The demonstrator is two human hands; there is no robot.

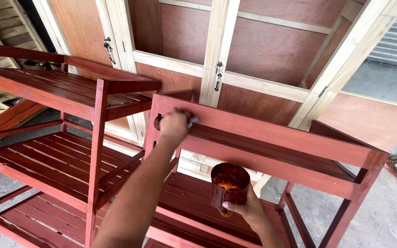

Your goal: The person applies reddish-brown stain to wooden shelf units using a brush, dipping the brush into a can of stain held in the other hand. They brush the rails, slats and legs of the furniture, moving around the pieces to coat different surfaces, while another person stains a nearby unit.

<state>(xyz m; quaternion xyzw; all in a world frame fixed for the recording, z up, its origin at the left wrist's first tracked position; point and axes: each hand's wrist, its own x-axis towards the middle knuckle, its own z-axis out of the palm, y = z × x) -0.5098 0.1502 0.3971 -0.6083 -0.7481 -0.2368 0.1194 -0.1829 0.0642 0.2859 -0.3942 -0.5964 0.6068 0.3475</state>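
Note:
My left hand point(173, 125) is closed around a paintbrush point(192, 121) and presses it against the top rail of a red-brown wooden shelf rack point(272, 133). Only the brush's metal ferrule shows past my fingers. My right hand point(249, 210) holds a stained tin can point(229, 183) from below, in front of the rack's upper shelf. The can is open at the top, with orange-brown paint inside.
A second red-brown slatted rack point(60, 92) with three shelves stands to the left, close beside the first. Behind both leans a large brown panel door with pale wooden frames point(219, 46) and metal latches point(110, 49). Grey concrete floor point(391, 211) lies to the right.

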